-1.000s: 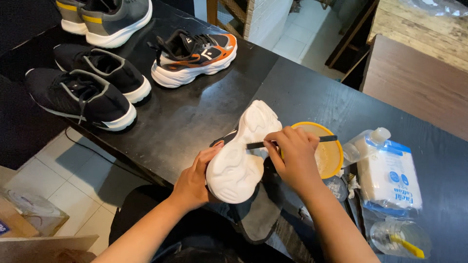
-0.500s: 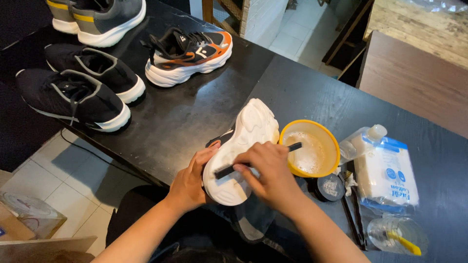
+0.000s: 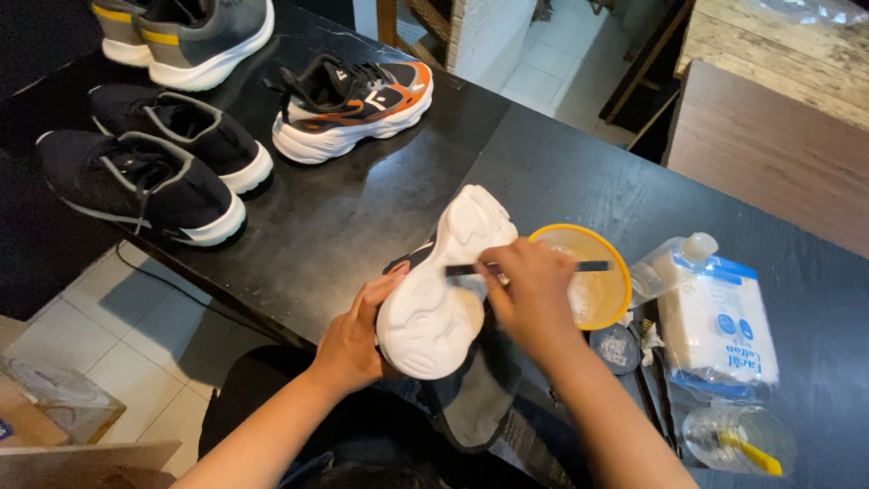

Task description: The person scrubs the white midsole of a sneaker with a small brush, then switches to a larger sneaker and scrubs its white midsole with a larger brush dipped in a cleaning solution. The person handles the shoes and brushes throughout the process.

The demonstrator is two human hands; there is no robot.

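Note:
My left hand [image 3: 355, 333] grips a sneaker [image 3: 442, 290] turned sole up, its thick white sole facing me, at the near edge of a black table [image 3: 362, 217]. Held in my right hand [image 3: 529, 294] is a thin dark brush [image 3: 466, 270], lying across the middle of the white sole. A yellow bowl [image 3: 605, 263] with foamy liquid sits just right of that hand. A dark cloth [image 3: 475, 398] hangs under the sneaker.
An orange, black and white sneaker [image 3: 348, 104] stands at the table's back. Two black sneakers [image 3: 154, 167] and a grey one [image 3: 186, 36] sit at left. A white cotton pack [image 3: 720, 330], a clear bottle [image 3: 665, 267] and a plastic bag [image 3: 738, 439] lie at right. Tiled floor lies below left.
My right hand with the brush slid left and down along the sole, then back toward the middle. The left hand kept its hold on the sneaker.

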